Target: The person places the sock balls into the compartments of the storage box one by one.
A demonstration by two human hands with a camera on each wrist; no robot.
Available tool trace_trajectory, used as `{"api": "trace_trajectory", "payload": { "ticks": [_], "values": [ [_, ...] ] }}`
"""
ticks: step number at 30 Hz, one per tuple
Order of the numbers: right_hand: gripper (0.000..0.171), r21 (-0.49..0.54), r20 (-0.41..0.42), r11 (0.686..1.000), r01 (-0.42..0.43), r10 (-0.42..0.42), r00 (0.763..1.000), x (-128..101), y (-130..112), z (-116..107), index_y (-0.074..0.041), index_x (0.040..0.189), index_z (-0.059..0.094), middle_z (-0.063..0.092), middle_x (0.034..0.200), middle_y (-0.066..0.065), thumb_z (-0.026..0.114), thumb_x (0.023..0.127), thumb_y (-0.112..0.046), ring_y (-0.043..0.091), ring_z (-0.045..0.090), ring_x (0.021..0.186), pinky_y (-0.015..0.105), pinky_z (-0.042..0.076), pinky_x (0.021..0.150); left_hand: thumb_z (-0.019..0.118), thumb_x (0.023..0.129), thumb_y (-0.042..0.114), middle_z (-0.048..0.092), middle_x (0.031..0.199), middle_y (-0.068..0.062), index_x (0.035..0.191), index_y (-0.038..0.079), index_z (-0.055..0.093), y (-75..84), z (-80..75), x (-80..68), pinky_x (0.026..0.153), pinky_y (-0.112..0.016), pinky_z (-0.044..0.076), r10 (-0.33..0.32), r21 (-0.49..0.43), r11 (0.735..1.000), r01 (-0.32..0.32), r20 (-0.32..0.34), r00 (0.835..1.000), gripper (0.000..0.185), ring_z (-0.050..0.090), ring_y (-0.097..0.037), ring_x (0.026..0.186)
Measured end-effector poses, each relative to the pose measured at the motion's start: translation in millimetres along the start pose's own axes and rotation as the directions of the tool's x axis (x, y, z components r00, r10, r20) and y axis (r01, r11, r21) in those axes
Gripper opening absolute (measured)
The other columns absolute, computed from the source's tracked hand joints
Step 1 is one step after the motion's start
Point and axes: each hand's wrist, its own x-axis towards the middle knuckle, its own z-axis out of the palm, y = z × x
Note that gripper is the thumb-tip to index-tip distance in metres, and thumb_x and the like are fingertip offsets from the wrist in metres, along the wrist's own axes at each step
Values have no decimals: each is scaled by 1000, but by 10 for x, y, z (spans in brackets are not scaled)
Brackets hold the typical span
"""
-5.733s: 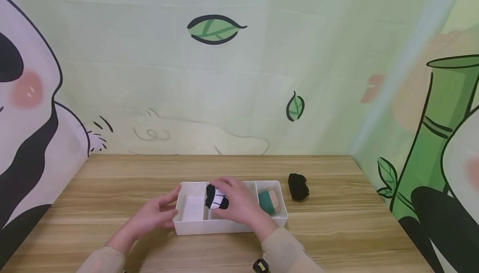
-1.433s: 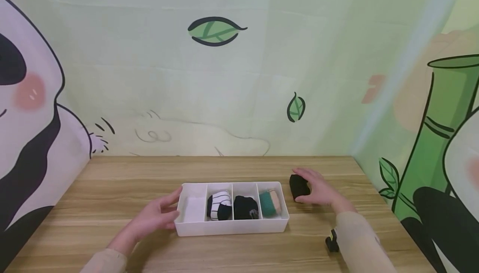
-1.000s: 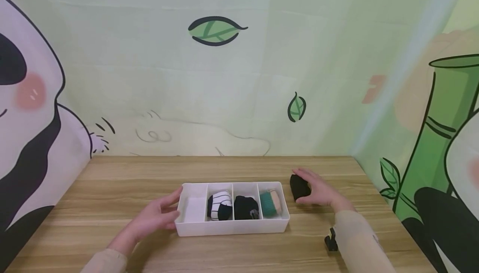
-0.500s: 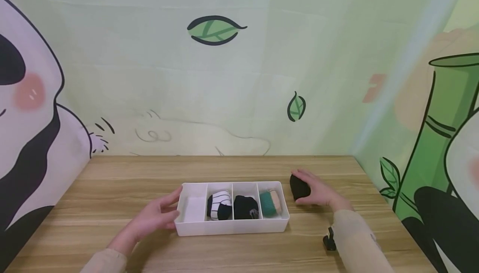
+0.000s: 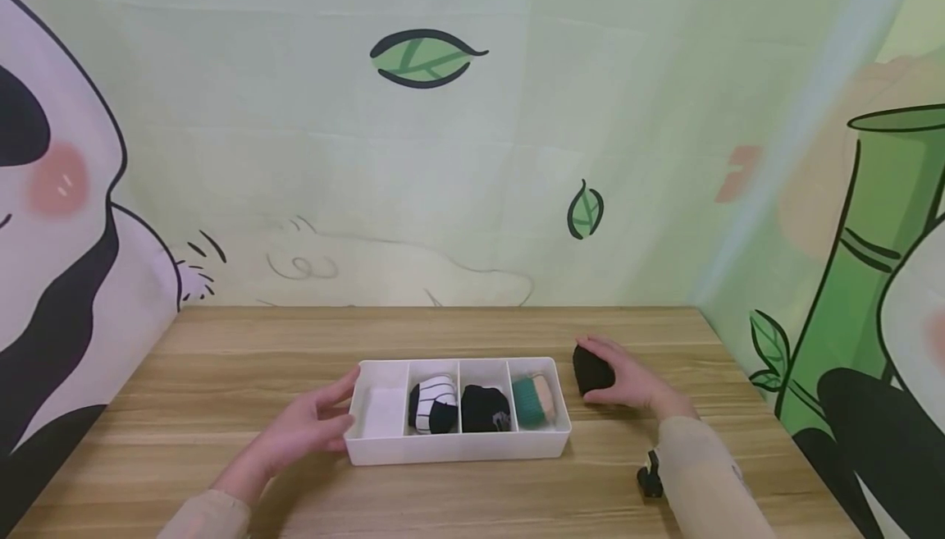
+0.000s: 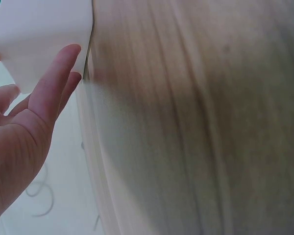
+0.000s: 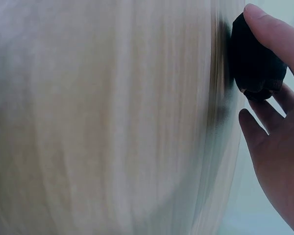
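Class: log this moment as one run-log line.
left hand: touches white tray | right hand: grips black sock roll on table | leftmost compartment empty

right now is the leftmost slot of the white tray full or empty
Empty: the leftmost compartment of the white tray shows only its bare white floor, while the other three each hold a rolled sock.

Your divided tray (image 5: 458, 447) sits mid-worktop (image 5: 221, 342), three rolled socks in its right compartments. Your left hand (image 5: 299, 431) touches its left end; your right hand (image 5: 627, 379) cups a sock bundle (image 5: 591, 370) just right of it.
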Motion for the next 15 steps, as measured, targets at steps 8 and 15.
{"api": "trace_trajectory", "payload": {
  "ticks": [8, 15],
  "values": [
    [88, 5, -31, 1000, 0, 0, 1000, -28, 5, 27, -5, 149, 42, 40, 147, 27, 86, 77, -28, 48, 38, 132, 66, 36, 104, 65, 96, 10, 21, 155, -32, 157, 8, 22, -2, -1, 3, 82, -37, 59, -1, 3, 1000, 1, 1, 1000, 75, 42, -51, 131],
    [85, 7, -69, 1000, 10, -9, 998, -47, -31, 46, -2, 146, 45, 44, 141, 30, 87, 75, -27, 48, 44, 126, 64, 39, 101, 64, 96, 10, 21, 156, -31, 157, 8, 22, -18, -2, 4, 82, -38, 59, 2, -4, 1000, -2, 2, 1000, 75, 41, -51, 131]
  ]
}}
